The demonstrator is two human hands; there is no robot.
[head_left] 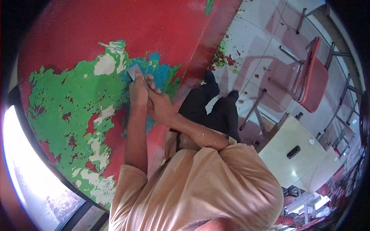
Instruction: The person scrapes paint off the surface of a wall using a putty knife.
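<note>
A flat grey scraper blade [133,72] lies against the painted wall [115,23], at the border of a green patch and a blue patch. My left hand [138,93] is closed on the scraper, its thumb along the blade. Close against it, my right hand [160,104] is closed too, its fingers wrapped at the lower end of the tool, where the handle is hidden. Around the hands the red top coat is gone in ragged areas, showing green paint [73,92], blue paint [158,72] and whitish spots [105,64].
Paint flakes [227,59] lie on the pale tiled floor [250,34] along the wall's foot. A red chair [314,84] stands at the right, near a white table [287,150] with a black object [293,152] on it. A bright window [27,154] is at the left.
</note>
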